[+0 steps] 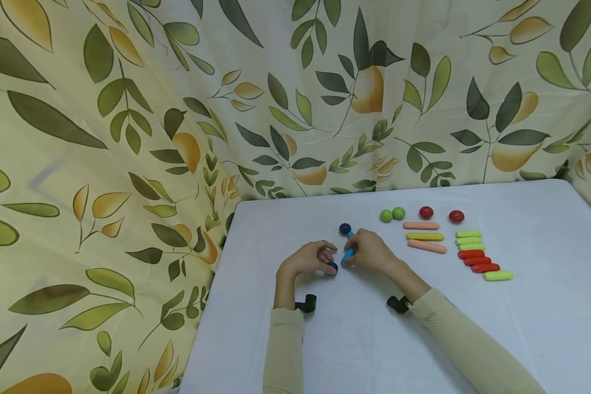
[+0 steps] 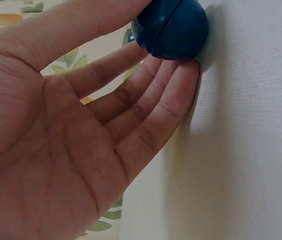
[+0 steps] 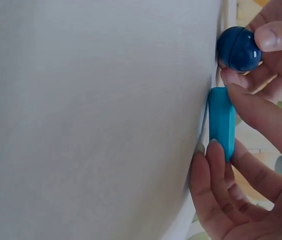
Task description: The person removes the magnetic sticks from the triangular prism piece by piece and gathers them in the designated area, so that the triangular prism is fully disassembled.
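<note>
A dark blue ball (image 1: 332, 267) with a seam around it sits at the fingertips of my left hand (image 1: 307, 258). In the left wrist view, the thumb and fingers pinch this ball (image 2: 173, 30) close to the white cloth. My right hand (image 1: 371, 251) holds a light blue stick (image 3: 221, 124) between thumb and fingers, low at the table surface. One end of the stick points toward the ball in the left hand. Just beyond the right fingers, a light blue end (image 1: 350, 235) shows beside a second dark blue ball (image 1: 345, 229).
To the right lie two green balls (image 1: 392, 214), two red balls (image 1: 426, 212), pink sticks (image 1: 421, 225) and a yellow stick (image 1: 425, 237). Farther right is a row of yellow-green sticks (image 1: 468, 241) and red sticks (image 1: 477, 261). A patterned curtain (image 1: 256, 120) hangs behind the white table (image 1: 345, 345).
</note>
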Demonstrator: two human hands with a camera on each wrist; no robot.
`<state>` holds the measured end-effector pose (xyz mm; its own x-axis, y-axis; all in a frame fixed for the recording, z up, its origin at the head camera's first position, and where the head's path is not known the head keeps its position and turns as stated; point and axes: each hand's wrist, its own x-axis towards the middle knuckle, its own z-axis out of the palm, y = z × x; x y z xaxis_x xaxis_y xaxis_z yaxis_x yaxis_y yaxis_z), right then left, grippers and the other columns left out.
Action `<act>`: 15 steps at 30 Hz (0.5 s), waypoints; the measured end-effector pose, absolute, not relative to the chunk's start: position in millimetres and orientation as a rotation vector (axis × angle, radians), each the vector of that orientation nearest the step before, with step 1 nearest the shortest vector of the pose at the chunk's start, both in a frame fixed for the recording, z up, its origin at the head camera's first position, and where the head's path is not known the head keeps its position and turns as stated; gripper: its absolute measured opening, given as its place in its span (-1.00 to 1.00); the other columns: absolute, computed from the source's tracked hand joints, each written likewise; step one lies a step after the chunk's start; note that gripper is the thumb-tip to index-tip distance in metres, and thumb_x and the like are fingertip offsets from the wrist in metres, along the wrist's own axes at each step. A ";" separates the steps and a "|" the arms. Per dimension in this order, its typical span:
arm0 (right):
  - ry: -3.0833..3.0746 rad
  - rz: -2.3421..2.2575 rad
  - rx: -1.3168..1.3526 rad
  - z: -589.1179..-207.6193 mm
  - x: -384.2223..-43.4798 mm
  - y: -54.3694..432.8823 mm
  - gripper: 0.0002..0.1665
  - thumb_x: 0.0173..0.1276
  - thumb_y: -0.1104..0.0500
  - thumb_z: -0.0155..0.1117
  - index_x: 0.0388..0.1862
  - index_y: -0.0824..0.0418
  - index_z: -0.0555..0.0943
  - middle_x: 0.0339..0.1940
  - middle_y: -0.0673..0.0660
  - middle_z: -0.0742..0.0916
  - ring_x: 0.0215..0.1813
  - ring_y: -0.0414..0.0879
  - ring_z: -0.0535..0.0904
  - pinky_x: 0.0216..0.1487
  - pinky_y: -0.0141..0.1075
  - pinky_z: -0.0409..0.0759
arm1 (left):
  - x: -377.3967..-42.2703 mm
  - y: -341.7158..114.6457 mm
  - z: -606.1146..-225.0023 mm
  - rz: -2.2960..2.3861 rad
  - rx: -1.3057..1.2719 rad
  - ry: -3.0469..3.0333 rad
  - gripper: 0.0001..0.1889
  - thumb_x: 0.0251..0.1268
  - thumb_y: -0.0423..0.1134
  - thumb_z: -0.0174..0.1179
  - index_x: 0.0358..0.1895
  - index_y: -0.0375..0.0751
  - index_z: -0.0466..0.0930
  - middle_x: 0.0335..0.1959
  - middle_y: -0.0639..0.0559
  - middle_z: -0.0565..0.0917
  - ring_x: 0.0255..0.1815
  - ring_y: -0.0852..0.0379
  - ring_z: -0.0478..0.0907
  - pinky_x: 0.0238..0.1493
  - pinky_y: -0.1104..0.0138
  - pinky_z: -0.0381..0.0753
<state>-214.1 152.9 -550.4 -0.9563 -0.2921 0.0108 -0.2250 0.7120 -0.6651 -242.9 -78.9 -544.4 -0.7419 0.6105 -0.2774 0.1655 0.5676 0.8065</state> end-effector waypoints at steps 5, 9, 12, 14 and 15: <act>2.803 -1.092 -0.411 -550.9 -212.7 154.5 -0.64 0.04 0.10 0.75 -0.27 0.21 0.77 -0.28 0.11 0.71 -0.25 -0.06 0.54 -0.21 -0.21 0.55 | -242.3 -78.6 -544.9 1.103 0.614 2.249 -0.37 0.13 -0.26 0.60 0.30 -0.19 0.59 -0.10 0.05 0.72 -0.12 0.23 0.64 0.04 0.38 0.62; 2.796 -1.093 -0.432 -549.8 -210.4 156.4 -0.70 0.09 0.15 0.72 -0.28 0.20 0.75 -0.33 0.07 0.74 -0.29 -0.08 0.56 -0.22 -0.20 0.55 | -241.5 -78.0 -544.0 1.113 0.613 2.249 -0.38 0.13 -0.27 0.60 0.29 -0.20 0.59 -0.11 0.04 0.72 -0.11 0.20 0.64 0.03 0.37 0.62; 2.783 -1.101 -0.441 -548.9 -208.2 158.7 -0.76 0.13 0.20 0.68 -0.28 0.19 0.75 -0.35 0.04 0.75 -0.30 -0.09 0.56 -0.20 -0.19 0.56 | -240.9 -77.7 -542.8 1.111 0.616 2.249 -0.38 0.13 -0.27 0.59 0.28 -0.20 0.59 -0.11 0.04 0.72 -0.11 0.19 0.65 0.03 0.37 0.63; 2.770 -1.104 -0.447 -548.2 -206.7 160.4 -0.79 0.15 0.23 0.66 -0.28 0.19 0.76 -0.35 0.02 0.76 -0.31 -0.09 0.57 -0.21 -0.19 0.57 | -240.8 -78.0 -542.5 1.112 0.618 2.249 -0.38 0.13 -0.27 0.59 0.28 -0.20 0.59 -0.12 0.05 0.72 -0.11 0.20 0.64 0.02 0.37 0.63; 2.764 -1.100 -0.451 -547.7 -206.0 161.3 -0.80 0.16 0.24 0.64 -0.27 0.19 0.77 -0.36 0.01 0.76 -0.31 -0.10 0.57 -0.21 -0.20 0.58 | -241.0 -78.2 -542.5 1.111 0.620 2.250 -0.38 0.13 -0.27 0.60 0.28 -0.20 0.59 -0.12 0.06 0.72 -0.11 0.20 0.64 0.02 0.37 0.63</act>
<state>-206.0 161.3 -547.7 -0.9465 -0.3226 -0.0124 -0.2259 0.6892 -0.6885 -241.0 -78.2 -542.5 -0.7426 0.6131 -0.2697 0.1585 0.5521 0.8186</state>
